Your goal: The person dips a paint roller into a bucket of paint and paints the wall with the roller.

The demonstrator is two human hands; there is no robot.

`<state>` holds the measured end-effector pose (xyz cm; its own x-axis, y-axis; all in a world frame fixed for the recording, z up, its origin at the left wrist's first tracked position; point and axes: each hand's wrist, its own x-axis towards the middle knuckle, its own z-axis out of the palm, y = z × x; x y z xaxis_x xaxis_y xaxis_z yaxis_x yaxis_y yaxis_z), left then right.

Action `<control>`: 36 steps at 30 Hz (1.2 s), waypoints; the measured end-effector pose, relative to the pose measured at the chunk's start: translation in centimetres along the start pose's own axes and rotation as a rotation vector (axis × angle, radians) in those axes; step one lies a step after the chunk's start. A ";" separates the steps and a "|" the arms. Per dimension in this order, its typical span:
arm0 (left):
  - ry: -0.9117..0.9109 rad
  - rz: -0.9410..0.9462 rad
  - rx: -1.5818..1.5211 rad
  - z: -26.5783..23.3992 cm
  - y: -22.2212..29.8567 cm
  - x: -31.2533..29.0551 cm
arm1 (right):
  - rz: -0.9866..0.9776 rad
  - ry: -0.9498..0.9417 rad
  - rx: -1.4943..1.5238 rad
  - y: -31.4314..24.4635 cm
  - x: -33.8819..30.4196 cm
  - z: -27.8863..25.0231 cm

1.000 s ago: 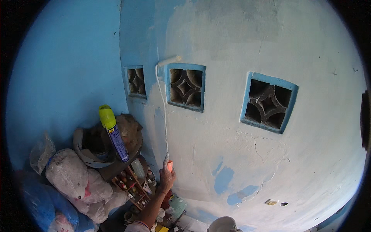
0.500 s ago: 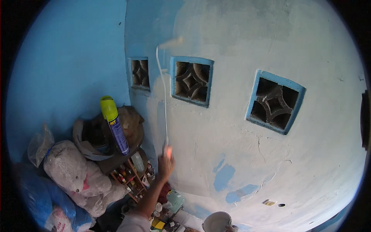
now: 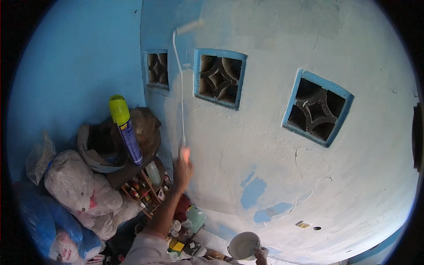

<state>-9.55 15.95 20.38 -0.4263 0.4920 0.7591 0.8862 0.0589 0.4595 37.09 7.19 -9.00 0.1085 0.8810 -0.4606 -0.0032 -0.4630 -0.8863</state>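
Note:
My left hand (image 3: 182, 172) is closed around the orange grip (image 3: 186, 154) of a paint roller. The roller's long, thin white rod (image 3: 181, 92) runs up the wall, and its pale sleeve (image 3: 190, 27) is against the blue and whitish paint above the vents. At the lower edge, my right hand (image 3: 261, 255) grips the rim of a whitish bucket (image 3: 240, 242), held beside the foot of the wall. The inside of the bucket looks pale; I cannot tell how much paint is in it.
Framed vent openings (image 3: 218, 79) are set in the whitish wall (image 3: 265, 132), which has bare blue patches (image 3: 254, 193). At the left stand a spray can (image 3: 131, 139) with a yellow-green cap, plastic-wrapped bundles (image 3: 70, 179) and a small shelf of bottles (image 3: 142, 192). Clutter lies on the floor.
The roller sleeve has moved slightly higher on the wall, with my left hand still around its grip. The whole view has shifted a little, and more of the bucket and right hand shows.

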 end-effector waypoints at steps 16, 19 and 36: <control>0.030 -0.061 -0.159 -0.5 0.1 -0.3 | 0.019 0.080 -0.125 0.3 1.0 0.0; -0.129 -0.214 -0.243 0.3 2.5 -8.3 | 0.014 0.134 -0.106 1.2 0.8 0.0; -0.102 -0.219 -0.254 0.5 4.4 -10.5 | 0.004 0.092 -0.032 0.6 2.3 0.4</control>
<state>-1.11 11.48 14.17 -0.5696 0.5770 0.5853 0.6965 -0.0392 0.7165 36.98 8.98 -10.62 0.1994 0.8669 -0.4569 0.0279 -0.4711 -0.8816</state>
